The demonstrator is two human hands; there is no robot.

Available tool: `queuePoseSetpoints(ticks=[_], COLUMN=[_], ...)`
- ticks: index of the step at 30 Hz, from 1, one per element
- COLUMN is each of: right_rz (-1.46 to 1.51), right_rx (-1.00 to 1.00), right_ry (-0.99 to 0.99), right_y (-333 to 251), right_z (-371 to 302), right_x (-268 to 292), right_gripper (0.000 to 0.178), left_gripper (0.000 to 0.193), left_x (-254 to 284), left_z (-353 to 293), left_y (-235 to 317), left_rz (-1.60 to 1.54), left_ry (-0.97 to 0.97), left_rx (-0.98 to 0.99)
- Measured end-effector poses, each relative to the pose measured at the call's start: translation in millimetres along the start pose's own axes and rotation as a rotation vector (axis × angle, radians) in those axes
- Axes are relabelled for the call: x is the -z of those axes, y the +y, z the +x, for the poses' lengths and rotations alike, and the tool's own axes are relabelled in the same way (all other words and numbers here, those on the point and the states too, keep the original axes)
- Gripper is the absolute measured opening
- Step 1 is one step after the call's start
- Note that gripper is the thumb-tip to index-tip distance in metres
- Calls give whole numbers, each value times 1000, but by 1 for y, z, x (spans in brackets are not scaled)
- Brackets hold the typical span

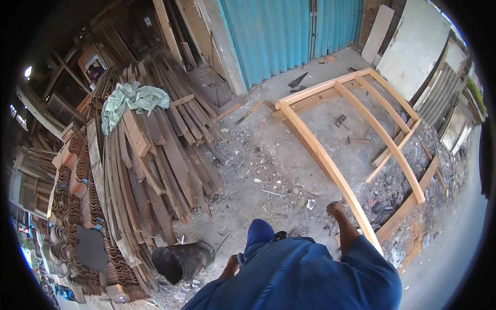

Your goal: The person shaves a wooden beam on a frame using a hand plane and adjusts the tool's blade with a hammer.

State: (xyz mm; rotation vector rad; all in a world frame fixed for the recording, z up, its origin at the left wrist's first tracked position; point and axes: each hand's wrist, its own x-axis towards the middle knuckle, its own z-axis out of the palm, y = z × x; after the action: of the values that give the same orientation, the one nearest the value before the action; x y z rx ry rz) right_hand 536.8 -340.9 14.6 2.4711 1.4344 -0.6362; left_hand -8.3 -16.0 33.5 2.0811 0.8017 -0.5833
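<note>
My right hand (335,209) hangs at my right side with its fingers curled in, and nothing shows in it. It is nearest to the long side rail of a pale wooden frame (338,178), apart from it. The frame lies on the ground at the right, with several long bars and cross pieces. Close to my blue clothing is my left hand (232,265), partly hidden by it; its fingers cannot be made out. Inside the frame lie a hammer (357,140) and a small dark tool (340,121) of unclear kind.
Old planks (170,170) are heaped at the left, a pale green cloth (132,103) on top. Roof tiles (77,206) are stacked beyond them. A black bucket-like container (181,261) lies near my left. A handsaw-like blade (298,81) lies before the blue metal door (279,36).
</note>
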Motion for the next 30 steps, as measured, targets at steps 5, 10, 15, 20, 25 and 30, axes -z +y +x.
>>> queuePoseSetpoints(ticks=[5, 10, 15, 20, 25, 30], right_rz=[19, 193, 365, 299, 58, 237], right_rx=[248, 313, 91, 118, 126, 148], right_ry=[695, 390, -322, -162, -45, 111], right_y=[13, -33, -62, -84, -42, -35], right_z=[130, 173, 174, 201, 216, 275], right_x=[93, 68, 43, 73, 79, 114], right_gripper=[10, 12, 15, 10, 10, 8], left_gripper=[31, 29, 30, 31, 36, 38], left_x=[46, 96, 202, 348, 362, 333], left_z=[110, 164, 239, 311, 373, 389], left_y=[20, -10, 1, -7, 51, 69], left_rz=[-246, -229, -822, -781, -668, -909], left_ry=[32, 4, 187, 231, 317, 61], left_rx=[99, 148, 335, 178, 227, 224])
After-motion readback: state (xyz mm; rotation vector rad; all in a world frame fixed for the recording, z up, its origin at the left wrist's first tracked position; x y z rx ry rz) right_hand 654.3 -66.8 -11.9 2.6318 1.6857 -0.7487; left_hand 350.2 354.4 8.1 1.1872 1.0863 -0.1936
